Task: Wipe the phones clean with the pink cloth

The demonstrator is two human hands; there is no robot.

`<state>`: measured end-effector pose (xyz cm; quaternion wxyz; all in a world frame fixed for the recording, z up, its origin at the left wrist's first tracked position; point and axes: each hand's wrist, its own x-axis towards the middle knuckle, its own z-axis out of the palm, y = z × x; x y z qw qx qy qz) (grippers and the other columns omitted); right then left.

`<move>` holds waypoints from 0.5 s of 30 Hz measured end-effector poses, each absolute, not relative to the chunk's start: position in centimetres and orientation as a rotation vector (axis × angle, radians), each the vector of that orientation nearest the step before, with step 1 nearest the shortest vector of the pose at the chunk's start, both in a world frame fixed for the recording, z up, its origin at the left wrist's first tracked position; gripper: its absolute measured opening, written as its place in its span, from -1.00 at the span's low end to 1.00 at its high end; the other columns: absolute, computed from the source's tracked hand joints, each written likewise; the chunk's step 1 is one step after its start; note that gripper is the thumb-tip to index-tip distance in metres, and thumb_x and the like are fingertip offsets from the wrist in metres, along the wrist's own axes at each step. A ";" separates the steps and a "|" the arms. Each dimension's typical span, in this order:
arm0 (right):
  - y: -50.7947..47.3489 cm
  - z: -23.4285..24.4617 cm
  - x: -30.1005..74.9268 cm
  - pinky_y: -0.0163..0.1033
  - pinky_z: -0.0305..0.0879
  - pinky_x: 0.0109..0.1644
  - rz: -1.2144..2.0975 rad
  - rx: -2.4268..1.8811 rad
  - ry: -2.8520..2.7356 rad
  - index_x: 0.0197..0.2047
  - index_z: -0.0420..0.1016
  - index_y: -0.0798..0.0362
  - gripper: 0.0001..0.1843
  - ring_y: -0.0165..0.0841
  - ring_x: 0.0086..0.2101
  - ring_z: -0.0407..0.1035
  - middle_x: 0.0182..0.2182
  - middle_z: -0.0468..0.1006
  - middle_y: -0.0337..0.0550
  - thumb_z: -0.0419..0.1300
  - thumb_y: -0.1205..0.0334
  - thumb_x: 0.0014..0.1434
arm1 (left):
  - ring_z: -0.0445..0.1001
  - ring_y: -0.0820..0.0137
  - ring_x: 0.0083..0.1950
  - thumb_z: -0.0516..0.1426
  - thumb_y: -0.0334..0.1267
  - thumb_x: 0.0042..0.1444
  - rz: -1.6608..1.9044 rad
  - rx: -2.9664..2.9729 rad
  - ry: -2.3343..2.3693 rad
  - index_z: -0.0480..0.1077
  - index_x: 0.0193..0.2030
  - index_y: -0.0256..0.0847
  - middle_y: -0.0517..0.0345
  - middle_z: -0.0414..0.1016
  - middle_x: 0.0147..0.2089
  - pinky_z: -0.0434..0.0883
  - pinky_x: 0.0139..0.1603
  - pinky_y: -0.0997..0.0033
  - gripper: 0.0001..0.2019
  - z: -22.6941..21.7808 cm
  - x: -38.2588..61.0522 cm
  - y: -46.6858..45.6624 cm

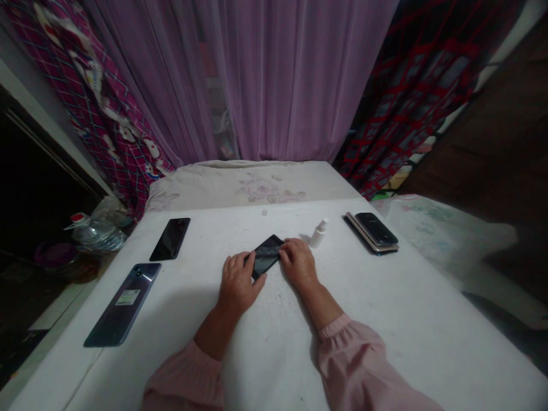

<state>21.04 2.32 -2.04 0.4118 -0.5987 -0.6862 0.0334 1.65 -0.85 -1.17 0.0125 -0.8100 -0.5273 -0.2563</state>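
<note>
A dark smartphone (pixel 266 254) lies tilted on the white cloth in the middle of the table, screen up. A greyish sheen or patch crosses its screen; whether it is a film or a reflection I cannot tell. My left hand (pixel 240 281) holds the phone at its left side, thumb at the near edge and fingers on the far side. At the right end, the fingers of my right hand (pixel 298 261) are bent and pressed together against the phone's edge. What they pinch, if anything, is hidden. A small white spray bottle (pixel 318 233) stands upright just beyond my right hand.
On the left lie a black phone (pixel 170 239) and a larger dark-blue phone (pixel 124 305) with a label on its back. Several stacked phones (pixel 373 233) lie at the right. Purple curtains (pixel 278 80) hang behind the table (pixel 406 337). A plastic water bottle (pixel 96 231) is off its left side.
</note>
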 end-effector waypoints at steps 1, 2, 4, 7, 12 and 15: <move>2.3 -1.9 21.0 -0.01 0.31 0.07 0.084 -1.514 -1.713 -0.31 0.54 0.01 -0.88 -0.16 -0.07 0.40 -0.15 0.58 -0.02 0.16 0.30 0.17 | 0.35 0.04 0.15 0.14 -0.15 0.17 -0.791 -2.525 -1.649 0.29 0.21 -0.24 -0.15 0.40 0.10 0.16 0.29 -0.13 -0.52 -1.1 1.7 -0.8; 2.3 -1.8 21.0 -0.02 0.32 0.06 0.085 -1.517 -1.706 -0.32 0.54 0.01 -0.88 -0.16 -0.07 0.40 -0.16 0.58 -0.01 0.16 0.31 0.17 | 0.35 0.04 0.15 0.15 -0.15 0.17 -0.785 -2.525 -1.654 0.29 0.21 -0.25 -0.16 0.40 0.10 0.16 0.29 -0.14 -0.52 -1.1 1.7 -0.8; 2.1 -1.6 20.9 0.00 0.30 0.07 0.085 -1.507 -1.722 -0.32 0.54 0.01 -0.88 -0.14 -0.04 0.39 -0.13 0.58 0.00 0.16 0.29 0.17 | 0.35 0.04 0.15 0.15 -0.15 0.16 -0.776 -2.524 -1.663 0.29 0.21 -0.26 -0.15 0.40 0.10 0.16 0.29 -0.14 -0.51 -1.1 1.7 -0.7; 1.6 -1.4 20.6 0.07 0.22 0.14 0.089 -1.441 -1.827 -0.31 0.56 0.00 -0.91 -0.08 0.08 0.32 -0.03 0.57 -0.03 0.20 0.26 0.14 | 0.35 0.06 0.14 0.15 -0.14 0.17 -0.772 -2.516 -1.671 0.29 0.21 -0.22 -0.12 0.40 0.10 0.17 0.28 -0.12 -0.52 -1.1 1.7 -0.7; 1.0 -1.2 19.9 0.07 0.13 0.21 0.161 -1.331 -1.937 -0.32 0.56 -0.02 -0.93 -0.11 0.16 0.25 0.02 0.55 -0.08 0.23 0.27 0.10 | 0.35 0.05 0.14 0.14 -0.14 0.17 -0.772 -2.522 -1.657 0.29 0.21 -0.27 -0.16 0.40 0.09 0.17 0.28 -0.11 -0.51 -1.1 1.7 -0.7; 1.4 -1.4 20.0 0.05 0.17 0.18 0.174 -1.408 -1.859 -0.32 0.56 -0.01 -0.92 -0.11 0.12 0.29 -0.01 0.57 -0.07 0.22 0.27 0.11 | 0.36 0.04 0.12 0.14 -0.13 0.17 -0.774 -2.526 -1.644 0.30 0.21 -0.26 -0.15 0.40 0.08 0.20 0.25 -0.12 -0.51 -1.0 1.7 -0.7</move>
